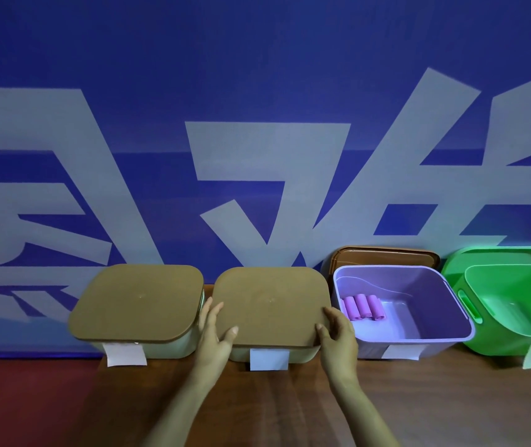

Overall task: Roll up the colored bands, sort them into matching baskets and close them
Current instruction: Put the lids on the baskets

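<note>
Four baskets stand in a row on the wooden table (290,404). The two left ones carry brown lids: the far-left lid (138,301) lies flat, and the second lid (270,301) sits on its pale basket (270,351). My left hand (214,333) holds that second lid at its front left corner, thumb on top. My right hand (336,333) holds its front right corner the same way. The purple basket (419,343) stands uncovered with three rolled purple bands (362,307) inside. The green basket (516,340) stands uncovered at the far right; I see no bands in it.
A spare brown lid (386,256) leans against the blue wall behind the purple basket. A green lid (499,254) leans behind the green basket. White paper labels (269,359) hang from the basket fronts. The table's left edge lies near the far-left basket.
</note>
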